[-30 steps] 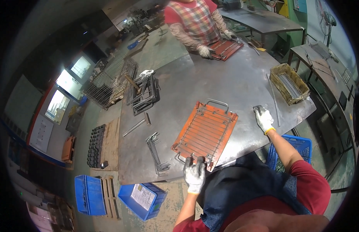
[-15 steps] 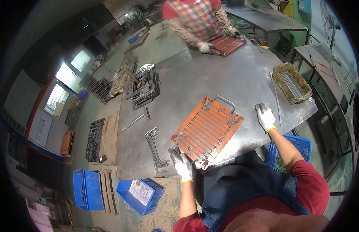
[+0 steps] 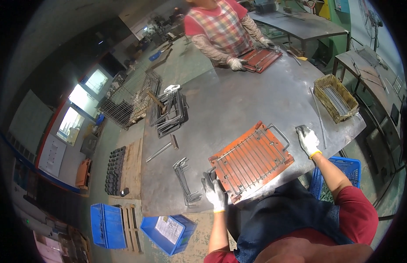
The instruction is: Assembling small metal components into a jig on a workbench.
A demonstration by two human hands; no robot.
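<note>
The flat orange metal jig plate with parallel grooves and a wire handle (image 3: 251, 160) lies tilted on the grey steel worktop (image 3: 238, 101), right at its near edge in front of me. My left hand (image 3: 214, 193), in a white work glove, rests at the plate's near left corner, fingers (image 3: 208, 180) spread open and laid flat on the corner, closed on nothing. My right hand (image 3: 308, 139), gloved too, lies just past the wire handle on the bare steel; its fingers are curled downward, and I cannot tell whether they pinch anything.

The plate's near edge is partly covered by my left glove and my dark apron hides the worktop's rim below it. Just left of my left hand lies a small bunch of bent grey wire rods (image 3: 186, 182), hard to count. Further left a short steel bar (image 3: 159, 152) lies alone. A heap of dark wire frames (image 3: 170, 111) sits at the far left edge.

Between the plate and the co-worker's gloved hands (image 3: 236, 64) across from me, the steel is open. A yellowish tray of rods (image 3: 336, 97) stands near the right edge, well apart from my right hand.
</note>
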